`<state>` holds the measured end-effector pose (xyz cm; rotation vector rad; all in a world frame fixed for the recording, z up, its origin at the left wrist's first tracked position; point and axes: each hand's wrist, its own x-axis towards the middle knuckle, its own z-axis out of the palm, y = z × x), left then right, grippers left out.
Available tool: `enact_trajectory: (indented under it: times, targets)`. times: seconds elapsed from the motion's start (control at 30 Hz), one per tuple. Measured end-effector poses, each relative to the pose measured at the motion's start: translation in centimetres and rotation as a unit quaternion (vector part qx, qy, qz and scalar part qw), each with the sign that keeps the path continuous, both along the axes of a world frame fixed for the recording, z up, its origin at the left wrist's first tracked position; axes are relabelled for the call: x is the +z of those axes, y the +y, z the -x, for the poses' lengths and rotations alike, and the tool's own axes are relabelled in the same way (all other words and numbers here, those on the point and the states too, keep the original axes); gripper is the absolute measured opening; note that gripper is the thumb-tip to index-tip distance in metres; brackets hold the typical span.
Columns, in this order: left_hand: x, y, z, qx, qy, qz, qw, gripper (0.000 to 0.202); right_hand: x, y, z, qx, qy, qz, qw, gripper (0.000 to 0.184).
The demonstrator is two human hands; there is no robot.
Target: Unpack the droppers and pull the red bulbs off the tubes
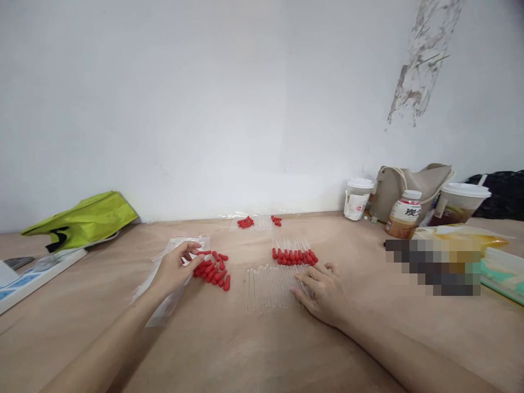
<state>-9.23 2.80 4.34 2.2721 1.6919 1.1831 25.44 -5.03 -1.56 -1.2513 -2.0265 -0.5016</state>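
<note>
My left hand [177, 267] pinches one red rubber bulb at the edge of a loose pile of red bulbs [213, 270]. It rests over a clear plastic bag [164, 278]. My right hand [323, 292] lies flat with fingers spread on a row of clear glass pipette tubes [268, 284]. Just behind that row lie finished pipettes with red bulbs [293, 255]. Farther back, near the wall, a second clear bag holds more red bulbs [245, 221].
A yellow-green bag [84, 218] and a white power strip [36, 273] lie at the left. At the right stand a paper cup [357, 198], a bottle [404, 214], a lidded drink cup [460, 203], a beige bag [413, 183] and packets.
</note>
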Motion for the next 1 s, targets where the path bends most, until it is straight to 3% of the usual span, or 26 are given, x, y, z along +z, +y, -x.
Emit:
enact_trajectory:
  times: [0.27,0.43,0.6,0.8,0.9,1.0]
  targets:
    - [0.0,-1.7,-2.1,-0.109,0.093,-0.001,0.990,0.024,0.5,-0.4,0.0,0.018,-0.024,0.032,0.999,0.031]
    - [0.1,-1.9,-2.4,-0.140,0.150,-0.019,0.979,0.020,0.5,-0.4,0.0,0.019,-0.026,0.056,0.998,0.032]
    - [0.4,-2.0,-2.4,-0.145,0.195,-0.017,0.970,0.021,0.6,-0.5,-0.1,0.022,-0.032,0.074,0.996,0.032]
    - [0.7,-2.0,-2.5,-0.100,0.154,-0.060,0.981,0.022,0.8,-0.5,0.0,0.020,-0.034,0.076,0.996,0.031]
    - [0.9,-2.4,-3.3,-0.089,0.136,-0.084,0.983,0.021,0.8,-0.4,0.0,0.021,-0.033,0.083,0.996,0.031]
    - [1.1,-2.9,-5.2,-0.120,0.139,-0.074,0.980,0.019,0.6,-0.3,-0.1,0.023,-0.023,0.080,0.996,0.031]
